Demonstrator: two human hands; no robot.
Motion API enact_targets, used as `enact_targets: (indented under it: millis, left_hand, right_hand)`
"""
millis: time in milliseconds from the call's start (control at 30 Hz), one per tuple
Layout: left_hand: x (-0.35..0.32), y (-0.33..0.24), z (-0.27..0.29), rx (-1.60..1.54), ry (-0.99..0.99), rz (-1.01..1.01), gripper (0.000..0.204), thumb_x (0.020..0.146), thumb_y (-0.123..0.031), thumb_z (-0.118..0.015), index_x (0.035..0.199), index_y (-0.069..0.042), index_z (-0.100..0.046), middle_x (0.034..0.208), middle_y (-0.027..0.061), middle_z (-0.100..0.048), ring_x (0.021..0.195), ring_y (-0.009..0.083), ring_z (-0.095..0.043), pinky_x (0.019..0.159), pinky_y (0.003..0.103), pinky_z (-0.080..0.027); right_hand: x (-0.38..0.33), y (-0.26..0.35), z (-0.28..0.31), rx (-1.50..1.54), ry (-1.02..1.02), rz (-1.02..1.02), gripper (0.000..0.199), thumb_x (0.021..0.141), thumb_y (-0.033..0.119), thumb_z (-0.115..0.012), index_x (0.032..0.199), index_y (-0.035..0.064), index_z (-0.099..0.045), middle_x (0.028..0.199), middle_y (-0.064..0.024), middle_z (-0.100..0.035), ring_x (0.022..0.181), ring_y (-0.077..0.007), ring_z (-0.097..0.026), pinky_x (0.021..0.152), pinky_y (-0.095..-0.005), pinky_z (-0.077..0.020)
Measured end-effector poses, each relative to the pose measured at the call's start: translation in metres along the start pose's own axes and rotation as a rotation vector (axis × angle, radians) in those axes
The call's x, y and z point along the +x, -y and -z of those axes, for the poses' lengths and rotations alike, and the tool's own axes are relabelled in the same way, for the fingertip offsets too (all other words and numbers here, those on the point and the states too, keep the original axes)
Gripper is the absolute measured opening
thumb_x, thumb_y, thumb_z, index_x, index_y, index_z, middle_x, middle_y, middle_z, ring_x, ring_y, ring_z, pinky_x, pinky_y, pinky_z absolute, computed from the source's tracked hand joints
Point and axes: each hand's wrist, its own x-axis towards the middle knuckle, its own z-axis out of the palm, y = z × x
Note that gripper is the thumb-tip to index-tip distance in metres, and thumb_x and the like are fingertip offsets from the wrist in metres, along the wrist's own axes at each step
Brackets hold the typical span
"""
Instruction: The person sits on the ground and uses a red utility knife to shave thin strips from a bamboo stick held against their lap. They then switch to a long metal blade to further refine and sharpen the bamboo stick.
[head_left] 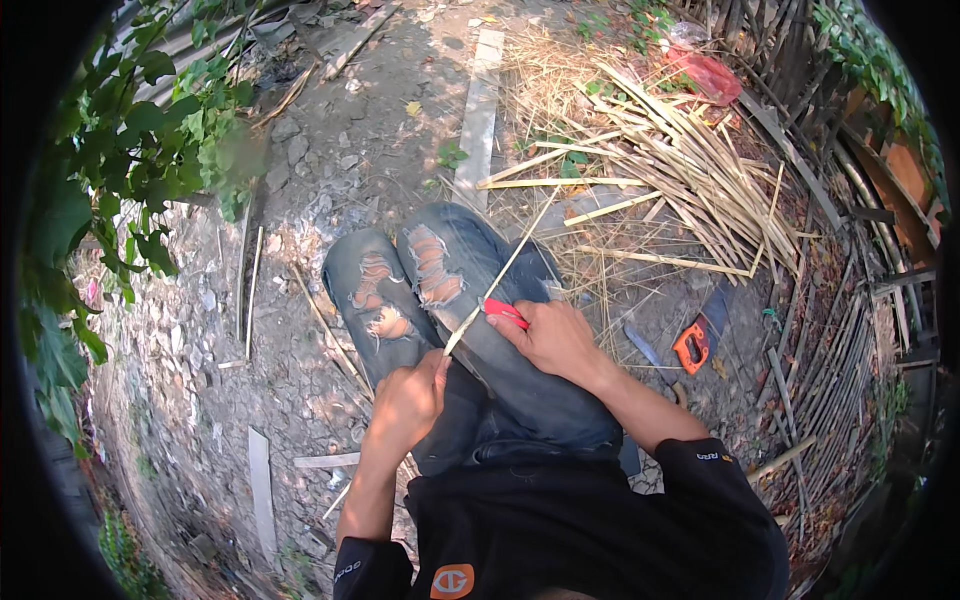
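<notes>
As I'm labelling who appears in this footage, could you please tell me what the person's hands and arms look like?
The left hand and right hand are ungloved, with no watch or band visible at either wrist. The forearms are bare below short black sleeves, each with small pale lettering near the hem.

sunlit dirt ground [375,120], leafy vines [135,130]

Thin pale wooden strip [524,243]: lower end hidden by left hand [409,402]. Small red handheld tool [506,312]: partly behind right hand [558,340].
</notes>
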Motion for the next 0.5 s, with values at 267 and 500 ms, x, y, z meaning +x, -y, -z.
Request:
enact_targets:
  millis: [267, 500]
  left_hand:
    - [-0.083, 0.012, 0.077, -0.107, 0.256, 0.179, 0.018, 0.104, -0.015, -0.062, 0.096, -0.003, -0.072, 0.06, 0.0229, -0.058, 0.056, 0.0427, -0.064, 0.053, 0.048, -0.049]
    - [-0.068, 0.031, 0.034, -0.139, 0.175, 0.158, 0.02, 0.106, -0.015, -0.059, 0.096, -0.002, -0.072, 0.062, 0.0206, -0.061, 0.059, 0.0406, -0.066, 0.055, 0.044, -0.049]
  right_hand:
    - [0.045, -0.151, 0.013, 0.165, -0.338, -0.478, 0.068, 0.106, 0.056, -0.051, 0.089, -0.0053, -0.072, 0.07, -0.0269, -0.065, 0.072, -0.0468, -0.065, 0.071, -0.0503, -0.0502]
    - [0.03, -0.105, 0.054, 0.271, -0.294, -0.303, 0.066, 0.107, 0.055, -0.055, 0.086, -0.0061, -0.067, 0.06, -0.0153, -0.047, 0.059, -0.0209, -0.045, 0.06, -0.0431, -0.0427]
